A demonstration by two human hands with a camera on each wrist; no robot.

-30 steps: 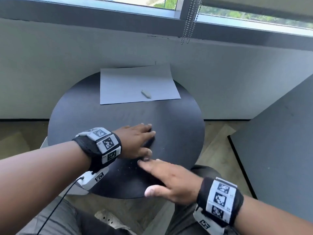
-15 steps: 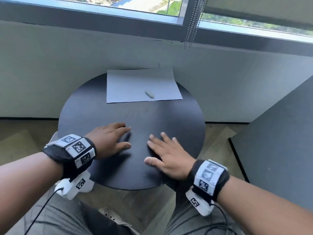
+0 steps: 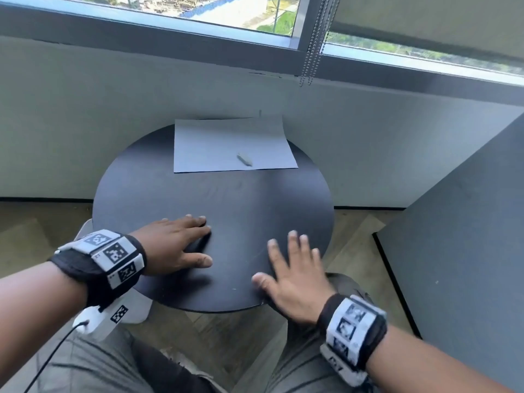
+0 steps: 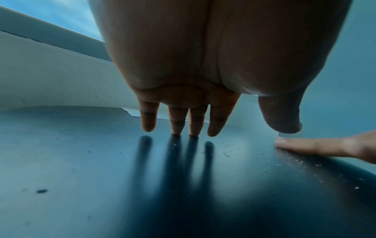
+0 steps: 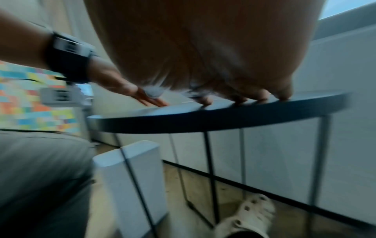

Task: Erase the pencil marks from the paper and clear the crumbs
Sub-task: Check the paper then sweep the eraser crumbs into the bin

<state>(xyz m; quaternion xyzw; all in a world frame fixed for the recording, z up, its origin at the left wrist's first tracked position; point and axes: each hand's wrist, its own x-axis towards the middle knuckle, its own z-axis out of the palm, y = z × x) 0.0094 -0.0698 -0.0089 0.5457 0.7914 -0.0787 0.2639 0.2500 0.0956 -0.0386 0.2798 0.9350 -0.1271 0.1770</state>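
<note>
Seemingly past the erasing: paper (image 3: 226,146) at twelve o'clock on the round table (image 3: 283,199), no marks discernible on it, eraser (image 3: 244,159) lying on it untouched. Still scattered at six o'clock, pale crumbs (image 4: 230,153), between left hand (image 3: 173,245) and right hand (image 3: 297,282), both flat, fingers straight, holding nothing. Left to do, by the look of it: sweeping those crumbs off the near edge.
</note>
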